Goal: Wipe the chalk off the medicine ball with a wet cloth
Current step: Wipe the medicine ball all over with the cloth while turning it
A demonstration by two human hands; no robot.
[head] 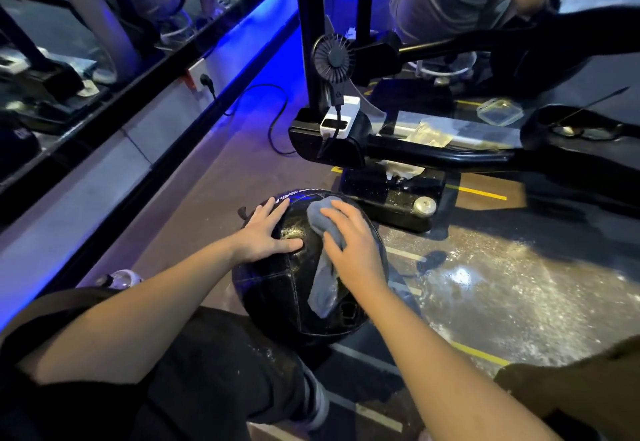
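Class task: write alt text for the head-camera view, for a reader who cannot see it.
A person's right hand presses a grey cloth onto a black medicine ball on the floor, while the left hand rests flat on the ball, steadying it. Black gym equipment stands behind.

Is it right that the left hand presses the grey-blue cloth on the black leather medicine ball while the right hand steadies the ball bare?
No, the hands are swapped. In the head view the right hand presses the grey-blue cloth on the black leather medicine ball, while the left hand steadies the ball bare, its fingers spread flat.
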